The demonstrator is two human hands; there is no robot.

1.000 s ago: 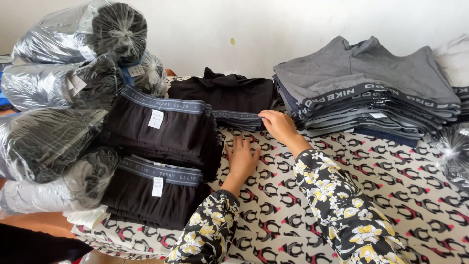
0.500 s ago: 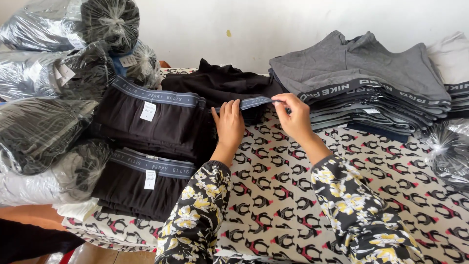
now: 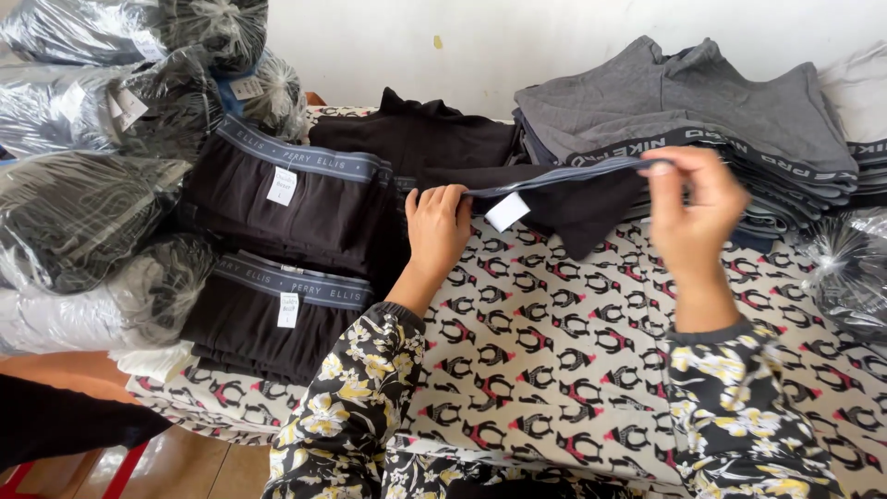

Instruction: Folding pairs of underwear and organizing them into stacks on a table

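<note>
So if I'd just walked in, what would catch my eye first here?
Probably the two hands in the middle: the left hand and right hand stretch a black garment with a grey elastic waistband above the penguin-patterned cloth. Next, the tall stack of folded grey garments at the upper right. On the left, shiny clear plastic bundles sit beside two piles of folded black garments.
</note>
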